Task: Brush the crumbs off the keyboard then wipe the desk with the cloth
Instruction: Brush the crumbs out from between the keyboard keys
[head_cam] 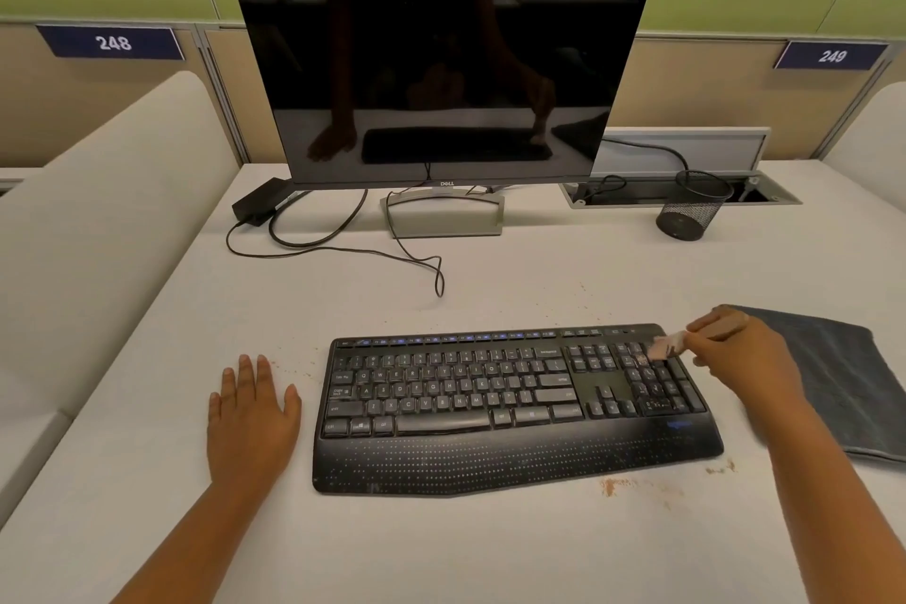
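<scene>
The brush [666, 345] in the right hand [735, 348] is blurred; only a pale, pinkish head shows, touching the number pad at the right end of the black keyboard with its dotted palm rest [515, 407], and its handle is hidden inside the curled fingers that grip it. The folded dark grey cloth [843, 383], just right of the keyboard, is cut off by the frame edge and partly covered by the right forearm. The left hand [250, 412] rests flat on the desk just left of the keyboard, fingers straight and slightly spread.

Brown crumbs [610, 486] dot the white desk top [441, 549] in front of the keyboard's right end, with finer specks to its left and behind it. Behind the keyboard stands a dark-screened black monitor on a silver stand [441, 74], black cables [343, 250] looping from it to a black power brick [257, 206]. Behind and to the right of the keyboard sits a black mesh pen cup [691, 206] by an open cable hatch [681, 191]. Green wall panels and blue plates reading 248 [113, 43] and 249 [832, 56] lie beyond.
</scene>
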The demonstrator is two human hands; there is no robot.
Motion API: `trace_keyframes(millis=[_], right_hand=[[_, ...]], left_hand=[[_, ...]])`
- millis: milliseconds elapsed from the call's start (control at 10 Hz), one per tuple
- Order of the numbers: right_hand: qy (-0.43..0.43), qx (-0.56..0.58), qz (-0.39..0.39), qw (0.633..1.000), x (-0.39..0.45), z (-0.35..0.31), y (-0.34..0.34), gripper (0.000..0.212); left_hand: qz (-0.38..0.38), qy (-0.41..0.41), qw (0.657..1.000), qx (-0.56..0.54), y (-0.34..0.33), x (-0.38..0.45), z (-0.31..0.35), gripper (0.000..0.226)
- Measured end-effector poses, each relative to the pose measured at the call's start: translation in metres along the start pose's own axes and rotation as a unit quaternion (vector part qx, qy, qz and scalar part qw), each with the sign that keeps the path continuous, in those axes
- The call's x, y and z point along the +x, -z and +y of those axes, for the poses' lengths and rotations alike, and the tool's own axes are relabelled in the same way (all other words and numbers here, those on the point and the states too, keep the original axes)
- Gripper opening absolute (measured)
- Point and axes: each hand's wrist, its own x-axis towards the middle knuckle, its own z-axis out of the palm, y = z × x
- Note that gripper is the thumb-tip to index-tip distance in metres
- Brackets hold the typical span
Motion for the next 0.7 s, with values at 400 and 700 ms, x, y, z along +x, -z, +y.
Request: trace_keyframes(millis=[400,700], right_hand=[[0.082,0.013,0.018,0.996,0.007,-0.012,-0.009,0.016],[0.038,-0.021,-0.044,0.998,0.006,-0.006,0.006,0.013]], left_hand=[[0.009,0.002,1.0,-0.007,0.001,0.0,0.001,0.06],[0.011,0.0,1.0,-0.006,-0.002,0.0,0.0,0.06]])
